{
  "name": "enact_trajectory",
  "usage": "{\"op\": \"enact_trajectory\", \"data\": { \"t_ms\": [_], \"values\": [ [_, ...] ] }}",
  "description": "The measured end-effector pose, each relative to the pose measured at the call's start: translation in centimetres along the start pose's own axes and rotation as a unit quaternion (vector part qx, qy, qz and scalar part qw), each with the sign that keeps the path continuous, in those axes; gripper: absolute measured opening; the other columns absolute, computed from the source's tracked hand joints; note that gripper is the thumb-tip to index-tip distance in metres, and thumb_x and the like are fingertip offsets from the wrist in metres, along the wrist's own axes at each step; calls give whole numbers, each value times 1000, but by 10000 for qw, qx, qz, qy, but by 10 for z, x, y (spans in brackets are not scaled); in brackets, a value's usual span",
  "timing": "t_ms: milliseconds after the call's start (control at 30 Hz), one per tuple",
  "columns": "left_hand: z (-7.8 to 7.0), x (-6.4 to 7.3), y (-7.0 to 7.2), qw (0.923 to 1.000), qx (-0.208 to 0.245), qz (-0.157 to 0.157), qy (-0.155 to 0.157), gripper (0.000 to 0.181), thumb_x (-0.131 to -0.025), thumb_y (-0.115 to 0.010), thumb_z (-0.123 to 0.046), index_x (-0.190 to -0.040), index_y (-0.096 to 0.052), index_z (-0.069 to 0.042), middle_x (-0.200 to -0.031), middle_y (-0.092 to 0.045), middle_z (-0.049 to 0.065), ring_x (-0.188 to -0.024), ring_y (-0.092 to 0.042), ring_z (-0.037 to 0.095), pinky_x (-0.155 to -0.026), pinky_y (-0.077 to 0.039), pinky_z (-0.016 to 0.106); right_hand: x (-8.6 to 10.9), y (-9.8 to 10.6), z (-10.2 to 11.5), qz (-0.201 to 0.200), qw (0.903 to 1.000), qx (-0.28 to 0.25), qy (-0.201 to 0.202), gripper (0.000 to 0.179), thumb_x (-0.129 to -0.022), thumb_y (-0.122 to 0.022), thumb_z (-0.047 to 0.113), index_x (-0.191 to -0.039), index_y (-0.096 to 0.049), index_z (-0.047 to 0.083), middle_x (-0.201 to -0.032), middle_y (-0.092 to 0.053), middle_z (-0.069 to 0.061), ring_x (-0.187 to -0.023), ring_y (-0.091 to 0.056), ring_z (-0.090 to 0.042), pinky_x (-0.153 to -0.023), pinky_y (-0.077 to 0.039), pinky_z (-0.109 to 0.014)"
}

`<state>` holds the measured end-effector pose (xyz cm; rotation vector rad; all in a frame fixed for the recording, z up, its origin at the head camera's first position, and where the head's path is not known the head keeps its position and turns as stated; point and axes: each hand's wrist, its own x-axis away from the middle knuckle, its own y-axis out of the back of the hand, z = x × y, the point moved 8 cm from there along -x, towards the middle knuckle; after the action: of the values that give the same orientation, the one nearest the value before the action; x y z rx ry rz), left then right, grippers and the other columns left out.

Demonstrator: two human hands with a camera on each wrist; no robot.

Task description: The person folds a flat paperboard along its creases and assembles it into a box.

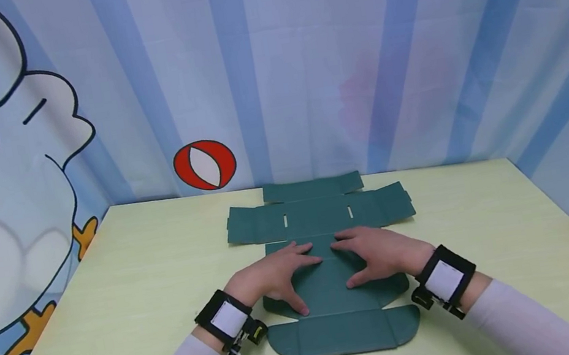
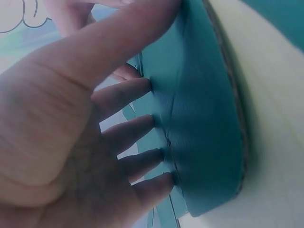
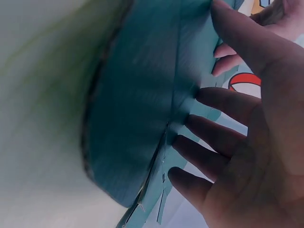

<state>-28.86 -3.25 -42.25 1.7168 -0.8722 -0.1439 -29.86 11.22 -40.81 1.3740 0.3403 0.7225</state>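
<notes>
A dark green cardboard box blank lies unfolded on the table, with creases, side flaps and two small slots in its far panel. My left hand rests on the left of its middle panel, fingers spread and thumb toward the near side. Opposite it, my right hand lies on the right of the same panel with its fingers extended. In the left wrist view, the fingertips touch the cardboard along a crease beside a rounded flap. The right wrist view shows the other fingertips at the board near a similar rounded flap.
The pale wooden table extends around the blank on both sides. Behind it hangs a blue striped curtain with cartoon prints, including a red and white ball. Each wrist wears a black strap with a small camera.
</notes>
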Motion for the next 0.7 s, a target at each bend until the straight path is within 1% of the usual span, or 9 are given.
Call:
{"op": "enact_trajectory", "data": {
  "t_ms": [200, 367, 467, 600, 700],
  "values": [
    [-1, -1, 0, 9999, -103, -15, -11, 93, -71, -87, -46, -151, -43, -26, -165, -25, 1, -155, -16, 31, -122, -29, 49, 0, -3, -1, -31, 10000, 7, 5, 77, -83, -76, 48, -146, -50, 11, -155, -42, -14, -142, -42, -35, -112, -42, -50],
    [-3, 1, 2, 9996, -260, -144, 37, 94, -73, -84, -50, -152, -40, -22, -164, -28, 2, -154, -19, 31, -122, -29, 48, -1, -2, -1, -86, 10000, 30, 20, 77, -82, -76, 50, -145, -51, 13, -155, -43, -13, -142, -43, -35, -111, -43, -50],
    [-4, 1, 2, 9992, -357, -196, 63, 95, -73, -84, -50, -152, -41, -21, -164, -29, 3, -154, -20, 30, -122, -30, 46, -2, 0, -2, -22, 10000, -32, 44, 75, -83, -76, 48, -145, -51, 14, -154, -44, -12, -142, -42, -35, -112, -42, -50],
    [-5, 1, 3, 9988, -429, -213, 64, 93, -73, -84, -50, -151, -43, -20, -163, -30, 3, -154, -22, 29, -122, -30, 45, -5, 7, -9, -15, 9995, -201, 237, 68, -85, -75, 44, -142, -55, 11, -148, -50, -15, -139, -46, -36, -111, -42, -52],
    [-6, 0, 3, 9987, -436, -227, 98, 93, -72, -85, -49, -150, -44, -20, -163, -31, 3, -153, -23, 29, -121, -31, 44, -12, 16, -21, -179, 9991, -263, 269, 62, -88, -73, 41, -138, -58, 9, -143, -55, -16, -137, -48, -37, -111, -42, -53]
  ]
}}
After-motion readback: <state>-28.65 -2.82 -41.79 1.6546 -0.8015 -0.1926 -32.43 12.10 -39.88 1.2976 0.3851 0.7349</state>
